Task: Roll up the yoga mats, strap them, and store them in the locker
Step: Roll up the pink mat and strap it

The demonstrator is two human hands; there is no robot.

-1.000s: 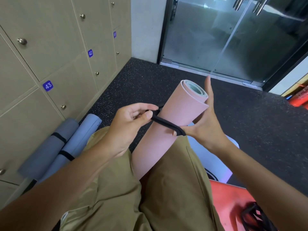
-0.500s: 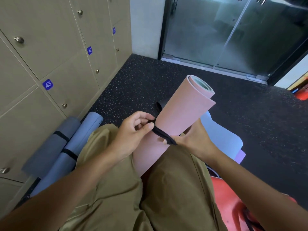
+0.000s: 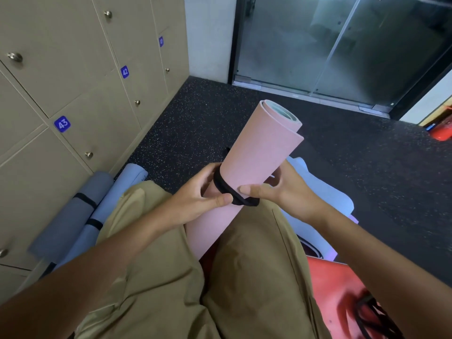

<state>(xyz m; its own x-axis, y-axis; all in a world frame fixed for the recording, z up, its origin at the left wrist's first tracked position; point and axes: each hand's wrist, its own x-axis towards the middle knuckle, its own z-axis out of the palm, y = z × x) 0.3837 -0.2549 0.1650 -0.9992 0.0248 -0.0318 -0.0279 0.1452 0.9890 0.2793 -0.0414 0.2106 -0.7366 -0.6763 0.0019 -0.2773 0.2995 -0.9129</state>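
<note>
Left hand (image 3: 195,199) pinches strap (image 3: 232,192); pink mat (image 3: 254,162) points up-right

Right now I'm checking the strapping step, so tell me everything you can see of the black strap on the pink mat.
The black strap looks like a soft, flat fabric band. It wraps around the rolled pink yoga mat near its middle, sitting slanted rather than square across the roll. The left hand pinches it between thumb and fingers; the right hand grips the mat with its thumb beside the strap's bunched end. No buckle is visible.
</note>
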